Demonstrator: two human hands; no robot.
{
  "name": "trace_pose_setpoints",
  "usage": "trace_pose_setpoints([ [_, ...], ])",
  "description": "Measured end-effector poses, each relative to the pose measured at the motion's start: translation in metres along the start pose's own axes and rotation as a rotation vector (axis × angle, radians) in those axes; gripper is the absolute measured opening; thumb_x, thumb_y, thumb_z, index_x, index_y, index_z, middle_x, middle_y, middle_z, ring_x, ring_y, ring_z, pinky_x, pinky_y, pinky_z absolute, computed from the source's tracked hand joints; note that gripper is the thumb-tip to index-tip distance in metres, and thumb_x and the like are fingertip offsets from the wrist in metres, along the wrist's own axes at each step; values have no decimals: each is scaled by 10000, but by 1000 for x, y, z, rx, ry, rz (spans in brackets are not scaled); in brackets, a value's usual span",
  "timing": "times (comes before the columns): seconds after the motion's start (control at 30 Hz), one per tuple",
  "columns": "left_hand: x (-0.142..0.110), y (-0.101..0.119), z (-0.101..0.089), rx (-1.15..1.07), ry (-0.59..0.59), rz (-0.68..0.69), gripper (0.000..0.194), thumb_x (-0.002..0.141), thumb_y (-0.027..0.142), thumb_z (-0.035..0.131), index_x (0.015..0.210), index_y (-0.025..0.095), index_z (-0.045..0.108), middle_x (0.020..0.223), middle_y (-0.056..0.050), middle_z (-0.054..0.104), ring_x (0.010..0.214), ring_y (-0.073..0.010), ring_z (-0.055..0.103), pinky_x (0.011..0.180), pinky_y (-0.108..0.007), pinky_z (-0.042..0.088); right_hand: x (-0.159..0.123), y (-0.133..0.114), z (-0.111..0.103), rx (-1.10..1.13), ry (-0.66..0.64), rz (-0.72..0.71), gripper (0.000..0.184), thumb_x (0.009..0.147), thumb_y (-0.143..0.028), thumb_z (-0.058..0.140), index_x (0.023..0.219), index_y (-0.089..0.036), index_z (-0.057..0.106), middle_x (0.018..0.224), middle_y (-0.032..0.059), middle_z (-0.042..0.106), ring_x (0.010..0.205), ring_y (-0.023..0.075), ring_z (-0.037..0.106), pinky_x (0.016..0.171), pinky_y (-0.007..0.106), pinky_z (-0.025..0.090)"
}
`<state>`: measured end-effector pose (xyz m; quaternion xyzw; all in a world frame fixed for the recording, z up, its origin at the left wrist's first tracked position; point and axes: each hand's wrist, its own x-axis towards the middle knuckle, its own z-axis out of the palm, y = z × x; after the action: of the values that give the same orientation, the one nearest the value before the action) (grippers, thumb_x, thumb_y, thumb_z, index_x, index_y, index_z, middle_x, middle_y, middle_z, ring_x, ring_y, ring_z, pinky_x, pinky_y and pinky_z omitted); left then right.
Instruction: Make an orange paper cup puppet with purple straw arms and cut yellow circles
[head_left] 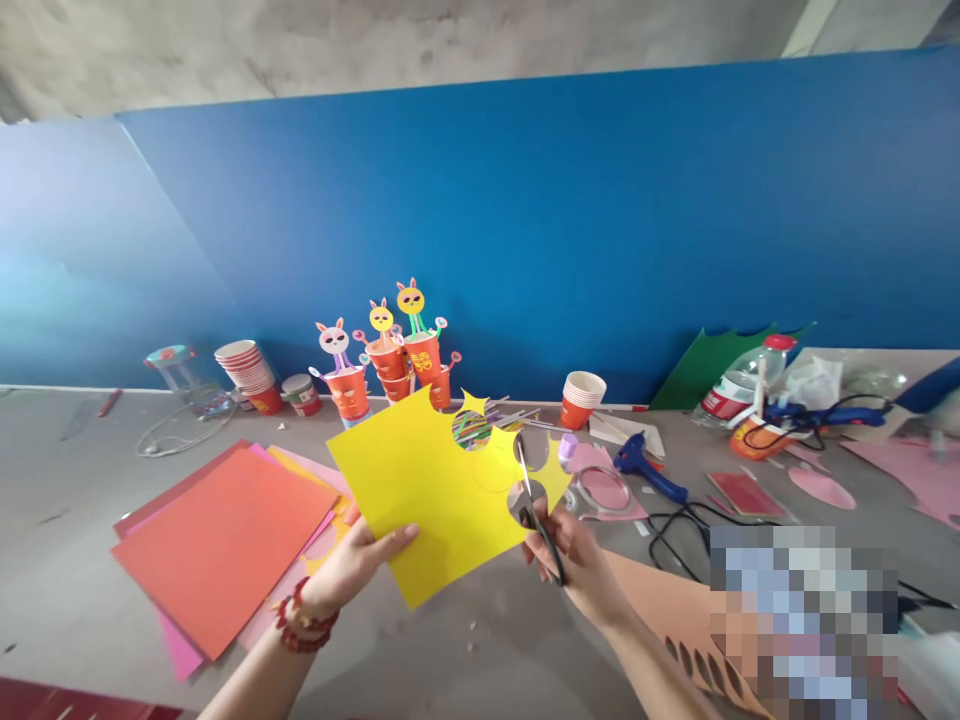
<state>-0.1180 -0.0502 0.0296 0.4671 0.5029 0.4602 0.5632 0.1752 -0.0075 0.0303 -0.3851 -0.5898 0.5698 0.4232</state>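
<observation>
My left hand [367, 555] pinches the lower left part of a yellow paper sheet [405, 490], thumb on top, and holds it above the table. Round holes and scalloped edges run along the sheet's right side, and a faint circle is drawn between them. Closed around the handles of black-handled scissors [545, 540], my right hand [574, 560] is at the sheet's right edge. The scissor blades point up and away, beside a round cut-out; whether they touch the paper I cannot tell.
Paper cups with rabbit-faced figures [349, 390] stand at the back. Stacked coloured paper [225, 540] lies left. On the right are a blue glue gun [649, 468], a plastic bottle [750, 385] and black cables. More cup stacks [581, 400] line the blue wall [525, 230].
</observation>
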Motion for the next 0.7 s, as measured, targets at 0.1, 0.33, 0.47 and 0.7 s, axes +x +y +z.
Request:
trace_pose_setpoints([
  [0.1, 12, -12, 10, 31, 147, 80, 479, 766, 525, 725, 1102, 184, 728, 1228, -109, 718, 1192, -352, 630, 1011, -440, 529, 3, 5, -2, 36, -41, -10, 434, 846, -605, 649, 872, -194, 512, 648, -28, 557, 490, 99, 469, 457, 224, 390],
  [0.33, 16, -41, 22, 44, 234, 110, 406, 744, 576, 719, 972, 244, 771, 1099, -46, 775, 1093, -340, 689, 958, -394, 576, -2, 16, 5, 160, -155, -22, 478, 875, -653, 579, 887, -177, 533, 673, 0, 617, 429, 69, 428, 471, 229, 374],
  [0.47, 8, -54, 25, 14, 269, 21, 464, 705, 607, 731, 975, 232, 778, 1095, -55, 776, 1109, -351, 681, 996, -407, 555, -5, 17, 8, 246, -142, -18, 517, 852, -672, 599, 957, -167, 570, 664, 14, 638, 438, 88, 483, 484, 233, 389],
  [0.7, -2, -66, 28, -127, 191, -131, 449, 641, 593, 762, 992, 314, 789, 1053, -11, 789, 1053, -340, 711, 974, -385, 567, -7, 31, 14, 275, -87, 97, 464, 789, -603, 715, 932, -181, 584, 652, 10, 671, 391, 73, 493, 429, 208, 405],
])
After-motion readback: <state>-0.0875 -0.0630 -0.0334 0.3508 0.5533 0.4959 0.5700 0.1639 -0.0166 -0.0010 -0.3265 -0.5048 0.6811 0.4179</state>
